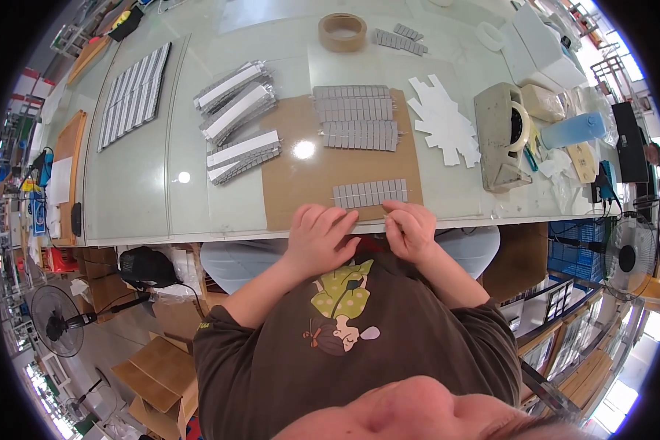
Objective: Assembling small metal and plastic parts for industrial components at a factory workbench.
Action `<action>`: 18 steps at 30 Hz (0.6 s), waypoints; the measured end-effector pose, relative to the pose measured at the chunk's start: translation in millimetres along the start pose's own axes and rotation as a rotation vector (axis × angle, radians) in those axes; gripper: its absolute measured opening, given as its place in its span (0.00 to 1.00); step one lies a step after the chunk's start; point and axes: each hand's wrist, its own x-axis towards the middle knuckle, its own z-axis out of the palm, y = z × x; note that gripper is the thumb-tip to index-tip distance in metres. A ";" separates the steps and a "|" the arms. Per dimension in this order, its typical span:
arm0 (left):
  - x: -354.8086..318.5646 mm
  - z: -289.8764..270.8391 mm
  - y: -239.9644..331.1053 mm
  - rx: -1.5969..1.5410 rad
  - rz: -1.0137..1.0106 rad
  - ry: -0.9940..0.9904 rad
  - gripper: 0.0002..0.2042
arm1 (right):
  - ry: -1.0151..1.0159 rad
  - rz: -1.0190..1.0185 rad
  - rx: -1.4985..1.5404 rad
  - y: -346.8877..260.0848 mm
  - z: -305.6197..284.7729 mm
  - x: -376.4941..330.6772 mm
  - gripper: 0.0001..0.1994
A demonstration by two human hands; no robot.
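A short strip of grey rectangular pieces [370, 193] lies on the brown cardboard sheet [301, 187] near the table's front edge. Thin wire-like ends stick out at both sides of it. My left hand [319, 233] rests at its lower left end, fingers apart and bent, with nothing visible in them. At the lower right end, my right hand [411, 229] is closed, thumb and forefinger pinched together. Whatever is between those fingertips is too small to make out. Farther back on the cardboard, stacked grey strips [356, 117] lie in rows.
Left of the cardboard are bundles of grey strips with white bands [238, 110]; a striped stack [136, 95] lies farther left. A fan of white paper strips [444, 121] is at the right, beside a tape dispenser [500, 139] and a blue bottle [572, 130]. A brown tape roll [342, 33] sits at the back.
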 end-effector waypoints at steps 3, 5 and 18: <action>11.0 3.6 8.9 -0.055 0.043 -0.011 0.21 | 0.015 -0.001 0.000 5.3 -9.2 -0.9 0.05; 18.8 7.4 13.0 -0.074 0.069 -0.007 0.21 | 0.010 -0.013 -0.011 8.5 -14.0 -1.1 0.05; 18.1 17.4 12.7 -0.041 0.054 0.019 0.19 | -0.115 -0.137 0.030 3.4 -7.2 10.7 0.07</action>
